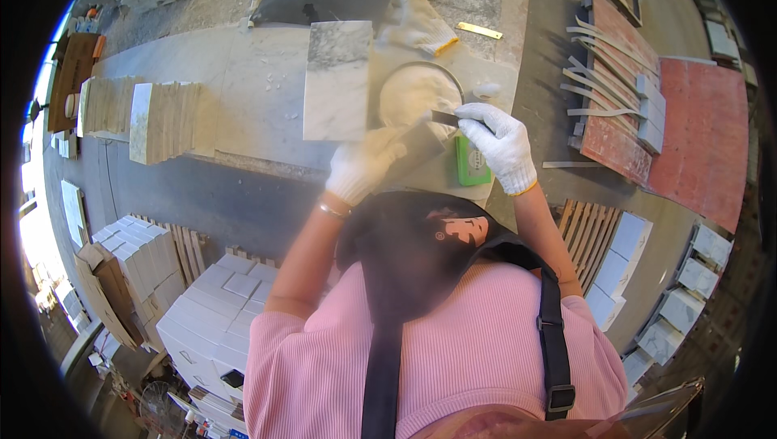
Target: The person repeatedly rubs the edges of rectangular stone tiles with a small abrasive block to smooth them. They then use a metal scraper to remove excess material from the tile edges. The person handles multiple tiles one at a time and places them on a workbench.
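My left hand [358, 170], in a white knit glove and blurred, is closed on the edge of a dark flat plate [418, 152]. My right hand [500, 146], gloved the same way, pinches the dark handle of a small scraper [444, 118]. The scraper's tip points left, over the near rim of a round bowl [405, 87] filled with white paste or powder. Just beyond my left hand lies a white marble tile [337, 75] with grey veins. Beside my right hand is a green box [465, 170], partly covered by the plate.
White gloves [417, 22] and a yellow strip [479, 30] lie on the worktable [251, 75] beyond the bowl. Stacked tiles [166, 122] stand at its left end. White straps [599, 83] stick out from a red board on the right. White boxes [214, 318] are piled behind on the left.
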Demonstrator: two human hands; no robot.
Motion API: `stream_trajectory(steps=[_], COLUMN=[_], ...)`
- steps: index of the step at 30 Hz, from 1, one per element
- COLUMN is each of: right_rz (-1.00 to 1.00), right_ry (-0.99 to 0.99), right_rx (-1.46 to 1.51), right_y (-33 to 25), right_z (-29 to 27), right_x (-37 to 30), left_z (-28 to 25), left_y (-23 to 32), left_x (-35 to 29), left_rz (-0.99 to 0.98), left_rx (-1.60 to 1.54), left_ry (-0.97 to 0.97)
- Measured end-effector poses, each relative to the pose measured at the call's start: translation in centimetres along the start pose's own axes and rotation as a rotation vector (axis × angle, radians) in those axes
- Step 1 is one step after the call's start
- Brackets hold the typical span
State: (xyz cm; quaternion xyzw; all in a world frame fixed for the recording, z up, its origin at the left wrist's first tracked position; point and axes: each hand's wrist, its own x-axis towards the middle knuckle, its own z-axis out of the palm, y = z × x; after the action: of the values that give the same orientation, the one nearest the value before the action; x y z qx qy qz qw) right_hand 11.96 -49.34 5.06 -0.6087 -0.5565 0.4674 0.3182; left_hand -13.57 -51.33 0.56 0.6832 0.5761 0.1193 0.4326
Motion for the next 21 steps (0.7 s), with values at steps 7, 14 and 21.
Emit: stream_trajectory(steps=[7,14,21], right_rz=[-0.154,-0.036,0.115], right_ry=[0.078,0.044,-0.060], right_rx=[-0.201,-0.300,-0.078], right_y=[0.7,3.8,4.1], right_z=[0.0,1.0,1.2], right_x=[0.8,2.8,3.2], left_z=[-0.2,0.4,0.5], left_y=[0.1,-0.3,-0.7], left_x=[0.2,0.7,1.1], left_rz=[-0.077,-0.112,-0.143], left_rx=[-0.082,-0.222,-0.206], left_ry=[-0.042,-0.079,-0.113])
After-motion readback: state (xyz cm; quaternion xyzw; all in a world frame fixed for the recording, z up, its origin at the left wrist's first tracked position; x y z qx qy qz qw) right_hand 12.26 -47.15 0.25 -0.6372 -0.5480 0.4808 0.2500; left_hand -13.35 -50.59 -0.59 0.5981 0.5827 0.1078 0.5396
